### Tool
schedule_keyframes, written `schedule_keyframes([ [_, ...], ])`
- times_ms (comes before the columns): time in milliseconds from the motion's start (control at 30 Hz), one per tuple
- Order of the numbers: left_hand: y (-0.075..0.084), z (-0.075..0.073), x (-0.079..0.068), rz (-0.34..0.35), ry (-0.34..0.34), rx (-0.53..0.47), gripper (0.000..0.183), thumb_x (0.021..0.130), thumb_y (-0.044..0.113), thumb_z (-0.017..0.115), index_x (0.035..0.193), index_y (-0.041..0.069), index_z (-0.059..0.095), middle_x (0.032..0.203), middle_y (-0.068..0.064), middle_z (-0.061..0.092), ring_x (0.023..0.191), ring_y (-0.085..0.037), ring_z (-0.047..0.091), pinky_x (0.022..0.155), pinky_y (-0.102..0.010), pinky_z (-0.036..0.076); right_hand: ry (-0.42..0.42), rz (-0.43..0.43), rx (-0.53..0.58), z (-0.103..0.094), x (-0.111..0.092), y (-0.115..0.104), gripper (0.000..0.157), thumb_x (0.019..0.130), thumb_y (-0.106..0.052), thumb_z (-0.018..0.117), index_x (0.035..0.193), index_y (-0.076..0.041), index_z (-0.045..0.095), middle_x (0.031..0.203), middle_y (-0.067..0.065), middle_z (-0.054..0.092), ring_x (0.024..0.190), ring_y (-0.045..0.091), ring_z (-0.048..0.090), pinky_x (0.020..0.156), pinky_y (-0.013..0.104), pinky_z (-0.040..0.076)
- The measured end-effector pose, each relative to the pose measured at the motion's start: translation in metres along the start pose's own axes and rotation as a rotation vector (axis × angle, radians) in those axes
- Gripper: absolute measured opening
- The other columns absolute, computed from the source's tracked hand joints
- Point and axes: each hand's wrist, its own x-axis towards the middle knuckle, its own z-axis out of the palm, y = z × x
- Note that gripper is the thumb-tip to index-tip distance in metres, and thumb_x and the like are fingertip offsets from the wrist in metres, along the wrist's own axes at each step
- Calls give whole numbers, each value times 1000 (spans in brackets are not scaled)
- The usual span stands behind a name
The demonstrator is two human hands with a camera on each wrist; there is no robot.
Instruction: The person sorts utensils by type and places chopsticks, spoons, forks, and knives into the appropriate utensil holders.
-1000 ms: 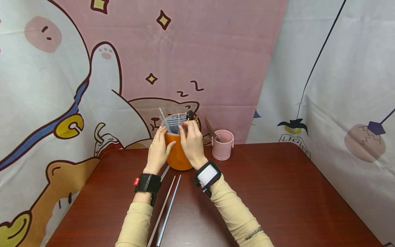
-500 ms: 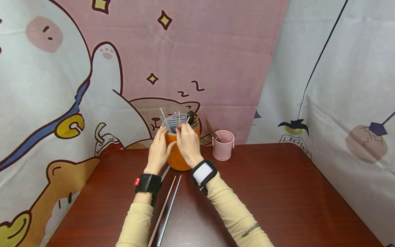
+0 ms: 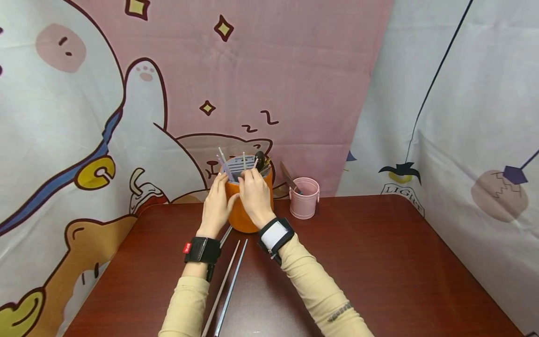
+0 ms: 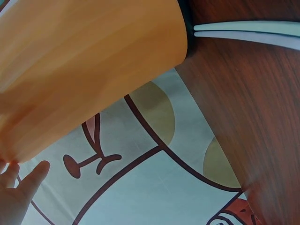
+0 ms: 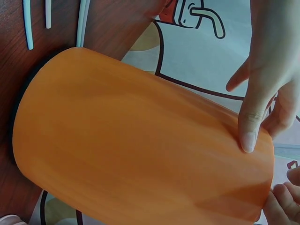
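An orange cylindrical utensil holder (image 3: 244,213) stands at the back of the table, containing several thin pale chopsticks, a grey slotted piece (image 3: 240,163) and a black rounded utensil end (image 3: 259,158). My left hand (image 3: 214,203) grips its upper left side; in the right wrist view the thumb (image 5: 251,133) presses on the orange wall. Curled fingers of my right hand (image 3: 257,194) are at the front rim, over the opening. Whether they pinch a chopstick there is hidden. A lilac chopstick (image 3: 225,166) leans left inside the holder.
A beige chopstick (image 3: 221,288) and a light-blue chopstick (image 3: 232,285) lie on the table between the forearms. Two more chopsticks (image 4: 243,26) lie by the holder's base. Right of it stands a pink bucket (image 3: 303,206) with a brown-bladed item inside. A printed cloth (image 3: 294,70) hangs behind.
My right hand has shifted slightly left along the holder's opening. A thin chopstick seen near its fingers is now gone from the middle, and a lilac one shows farther left. The left hand stays put.
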Motion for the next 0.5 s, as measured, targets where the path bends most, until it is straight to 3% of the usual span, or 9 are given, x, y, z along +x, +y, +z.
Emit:
schedule_keyframes([
  [500, 0, -1, -1, 1, 8, -15, 60, 89, 25, 66, 134, -6, 43, 142, -19, 43, 140, -31, 35, 103, -48, 44, 26, -92, 80, -2, -9, 8, 10, 93, -14, 60, 96, -6, 66, 90, 5, 61, 78, 16, 61, 67, 25, 53],
])
